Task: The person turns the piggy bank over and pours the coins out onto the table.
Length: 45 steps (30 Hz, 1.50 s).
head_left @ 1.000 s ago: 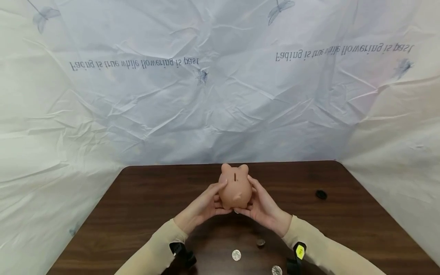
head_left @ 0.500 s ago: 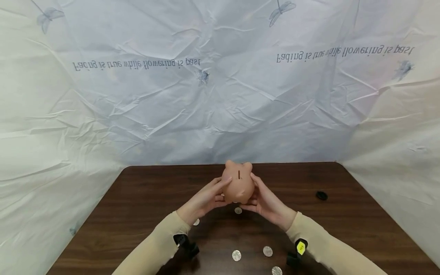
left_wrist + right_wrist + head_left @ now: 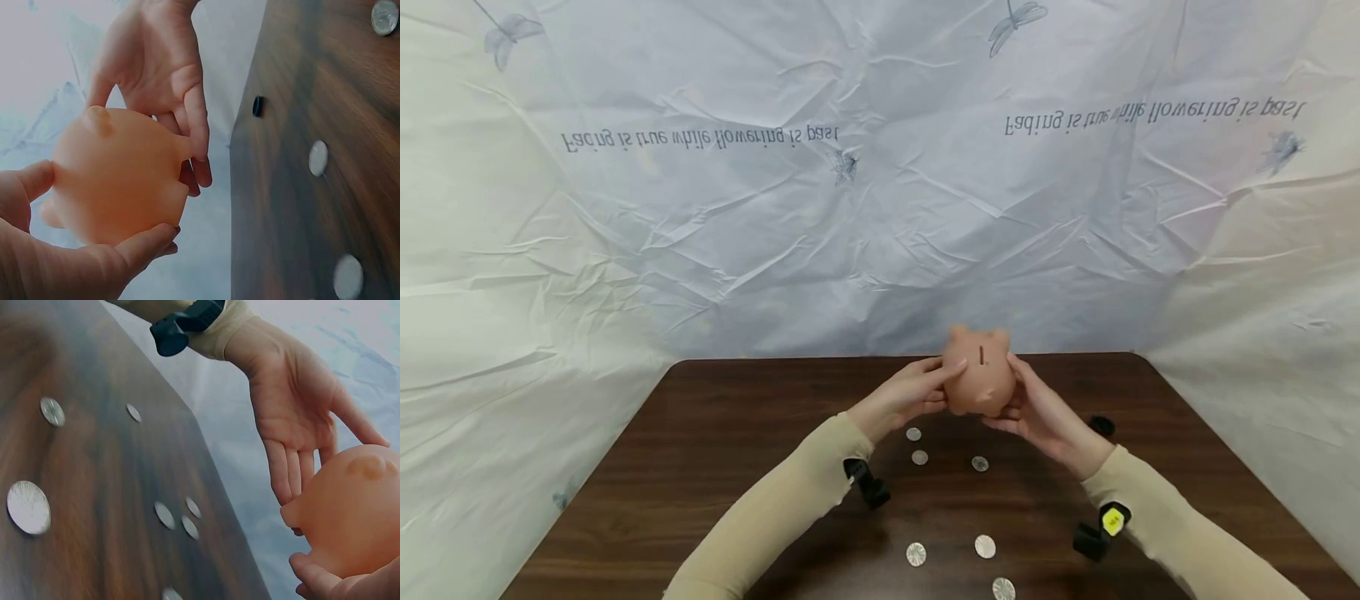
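A peach-coloured piggy bank (image 3: 977, 385) is held up above the table between both hands, its coin slot facing the head camera. The left hand (image 3: 912, 395) grips its left side, thumb along the upper flank. On the opposite side, the right hand (image 3: 1051, 421) holds it with the thumb near an ear and fingers underneath. In the left wrist view the piggy bank (image 3: 119, 178) shows its rounded side and stubby feet. Several silver coins lie flat on the table below, among them a coin (image 3: 980, 464) beneath the piggy bank and a coin (image 3: 916, 554) nearer the front.
The dark wood-grain table (image 3: 715, 450) has rounded far corners. A small round black cap (image 3: 1102, 426) lies at the right, just beyond the right wrist. Wrinkled white printed sheeting (image 3: 880, 233) hangs behind the table and along both sides.
Both hands have carried the piggy bank rightward and farther up in the head view. Coins formerly hidden under the hands and piggy bank now show; one near the front has come to lie flat.
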Available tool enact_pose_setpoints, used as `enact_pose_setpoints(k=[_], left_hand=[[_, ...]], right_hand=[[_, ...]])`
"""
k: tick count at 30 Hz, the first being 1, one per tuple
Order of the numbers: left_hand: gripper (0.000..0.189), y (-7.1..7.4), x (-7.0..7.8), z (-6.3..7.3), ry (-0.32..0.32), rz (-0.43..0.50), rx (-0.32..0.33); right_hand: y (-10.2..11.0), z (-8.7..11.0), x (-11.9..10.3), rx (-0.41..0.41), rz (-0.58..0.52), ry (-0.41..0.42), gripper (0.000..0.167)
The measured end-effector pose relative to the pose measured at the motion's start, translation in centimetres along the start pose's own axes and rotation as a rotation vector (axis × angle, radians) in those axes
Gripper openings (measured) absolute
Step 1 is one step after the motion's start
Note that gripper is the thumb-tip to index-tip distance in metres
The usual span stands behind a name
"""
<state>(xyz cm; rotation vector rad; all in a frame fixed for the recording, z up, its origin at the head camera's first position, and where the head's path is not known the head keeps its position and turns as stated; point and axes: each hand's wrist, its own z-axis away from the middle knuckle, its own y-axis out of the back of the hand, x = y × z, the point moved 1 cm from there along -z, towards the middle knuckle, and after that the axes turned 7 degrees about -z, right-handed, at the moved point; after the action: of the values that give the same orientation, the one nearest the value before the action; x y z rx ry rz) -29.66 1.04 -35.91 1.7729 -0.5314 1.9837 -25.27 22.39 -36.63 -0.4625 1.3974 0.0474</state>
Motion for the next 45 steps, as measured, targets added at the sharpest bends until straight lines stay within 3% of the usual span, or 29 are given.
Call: enact_pose_setpoints(k=[9, 15, 20, 26, 31, 37, 45], left_hand=[[0.063, -3.6, 0.8, -3.3, -0.015, 0.065, -0.037], [0.06, -5.5, -1.3, -5.1, 0.018, 0.118, -0.019], [0.06, -6.5, -3.4, -6.1, 0.066, 0.12, -0.032], [0.059, -6.7, -4.8, -6.5, 0.123, 0.121, -0.044], [0.056, -6.9, -5.9, -6.8, 0.134, 0.093, -0.037], [0.056, -7.0, -6.4, -6.7, 0.125, 0.056, 0.001], [0.061, -7.1, -6.5, -6.5, 0.118, 0.053, 0.014]], right_hand=[[3.9, 1.4, -1.7, 0.054, -0.004, 0.056, 0.064], [6.0, 1.9, -0.9, 0.12, 0.011, 0.041, 0.035], [7.3, 2.1, 0.6, 0.157, -0.037, -0.012, 0.029], [7.8, 1.8, 2.3, 0.204, -0.091, -0.052, 0.032], [8.0, 1.5, 3.5, 0.259, -0.11, -0.068, 0.034], [7.5, 1.1, 4.5, 0.347, -0.078, -0.072, 0.076], [7.3, 1.0, 4.7, 0.383, -0.054, -0.055, 0.079]])
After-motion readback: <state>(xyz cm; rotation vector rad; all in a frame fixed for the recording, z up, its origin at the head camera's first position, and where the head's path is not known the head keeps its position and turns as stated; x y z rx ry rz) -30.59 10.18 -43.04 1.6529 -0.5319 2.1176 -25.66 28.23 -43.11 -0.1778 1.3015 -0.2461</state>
